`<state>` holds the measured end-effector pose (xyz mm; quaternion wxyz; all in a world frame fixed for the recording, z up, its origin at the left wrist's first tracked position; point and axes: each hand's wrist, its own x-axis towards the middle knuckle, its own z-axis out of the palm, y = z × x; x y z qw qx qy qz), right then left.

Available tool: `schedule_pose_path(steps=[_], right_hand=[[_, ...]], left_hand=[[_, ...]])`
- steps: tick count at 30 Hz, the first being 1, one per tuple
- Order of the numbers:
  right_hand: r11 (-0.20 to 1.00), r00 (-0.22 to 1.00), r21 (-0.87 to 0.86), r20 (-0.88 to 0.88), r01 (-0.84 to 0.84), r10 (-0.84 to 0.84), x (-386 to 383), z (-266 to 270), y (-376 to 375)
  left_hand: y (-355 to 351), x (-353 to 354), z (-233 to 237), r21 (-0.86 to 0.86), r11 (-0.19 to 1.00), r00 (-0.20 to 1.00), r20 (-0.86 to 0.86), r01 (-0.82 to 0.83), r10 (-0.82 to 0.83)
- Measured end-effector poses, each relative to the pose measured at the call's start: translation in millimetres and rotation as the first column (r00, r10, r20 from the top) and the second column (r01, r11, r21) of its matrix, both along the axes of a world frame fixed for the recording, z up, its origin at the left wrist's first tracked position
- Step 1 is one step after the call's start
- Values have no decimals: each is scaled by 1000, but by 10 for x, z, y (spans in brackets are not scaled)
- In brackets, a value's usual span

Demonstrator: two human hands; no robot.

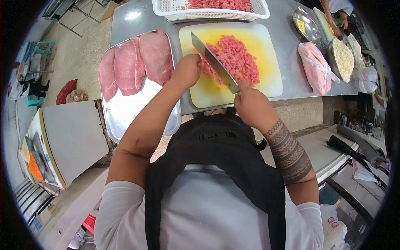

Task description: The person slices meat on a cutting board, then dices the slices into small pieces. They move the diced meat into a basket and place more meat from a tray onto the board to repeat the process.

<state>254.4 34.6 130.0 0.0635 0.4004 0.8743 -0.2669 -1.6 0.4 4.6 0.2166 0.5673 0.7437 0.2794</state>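
My right hand (pixel 252 102) grips the handle of a large kitchen knife (pixel 214 63). Its blade slants up and left over a yellow-stained white cutting board (pixel 271 79). A heap of diced pink meat (pixel 239 58) lies on the board, mostly right of the blade, with some pieces on its left. Curled closed, my left hand (pixel 187 71) is at the board's left side, beside the blade and the meat there; what its fingers hold, if anything, is hidden. Large raw meat slabs (pixel 130 66) rest at the far end of a metal tray (pixel 139 110) on the left.
Beyond the board stands a white plastic basket (pixel 210 16) holding more diced meat. To the right are a tied plastic bag (pixel 316 68), a metal bowl (pixel 307 26) and a bowl of pale chopped food (pixel 343 60). Another person's hands (pixel 338 25) are at the far right.
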Motion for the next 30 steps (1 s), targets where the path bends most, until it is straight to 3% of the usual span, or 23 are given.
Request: schedule_pose_path(steps=[6,10,15,18,21,24,30], right_hand=[[999,999,13,30,-41,40,-3,-43,-45],[1000,1000,-15,-12,-21,21,-145,-593,58],[999,998,39,-62,-23,26,-472,-654,212],[999,995,31,-102,-7,10,-424,-682,178],[1000,999,11,-45,-7,7,-340,-564,93],[1000,998,-14,-69,-14,13,-270,-594,72],[1000,999,-23,-51,-7,5,-290,-680,62]], left_hand=[[-28,114,-40,-63,998,998,-58,-28,25],[-33,132,-241,22,1000,991,-133,-13,16],[30,42,-183,-16,999,988,-147,34,-36],[10,99,-109,138,951,957,-54,-277,286],[103,-38,-285,135,942,952,17,-306,307],[120,-31,-273,-9,954,952,58,-301,301],[53,36,-200,19,956,956,19,-292,291]])
